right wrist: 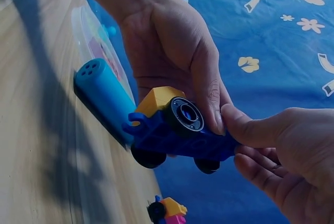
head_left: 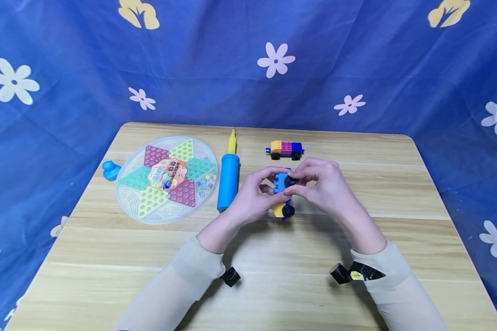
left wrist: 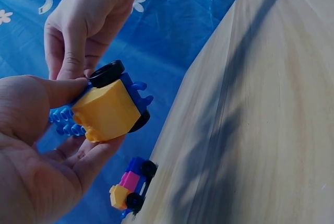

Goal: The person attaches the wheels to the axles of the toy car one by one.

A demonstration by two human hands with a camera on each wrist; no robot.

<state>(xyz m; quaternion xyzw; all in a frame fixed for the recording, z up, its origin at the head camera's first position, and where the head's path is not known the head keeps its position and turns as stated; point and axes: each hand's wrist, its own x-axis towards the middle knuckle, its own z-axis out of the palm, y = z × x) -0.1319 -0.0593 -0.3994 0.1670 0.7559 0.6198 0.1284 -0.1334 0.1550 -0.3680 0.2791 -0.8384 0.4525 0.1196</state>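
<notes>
A building-block toy car, with a blue base (right wrist: pixel 180 143), a yellow block (left wrist: pixel 107 110) and light blue studded bricks (head_left: pixel 280 183), is held up over the table. My left hand (head_left: pixel 254 195) grips it around the middle, thumb on one side and fingers on the other. At its far end, my right hand (head_left: pixel 325 184) pinches a black wheel (head_left: pixel 290 181) between thumb and fingertips. Another black wheel (right wrist: pixel 187 115) shows near the yellow end, beside a blue hitch (right wrist: pixel 136 122). The right fingers partly hide the far end in the right wrist view.
Behind the hands stands a second toy car (head_left: pixel 286 148) of yellow, pink and blue blocks. To the left lie a blue hand pump (head_left: pixel 229 181) with a yellow nozzle, a round Chinese checkers board (head_left: pixel 126 202) and a small blue object (head_left: pixel 111 170). A blue flowered cloth (head_left: pixel 215 59) hangs behind the table.
</notes>
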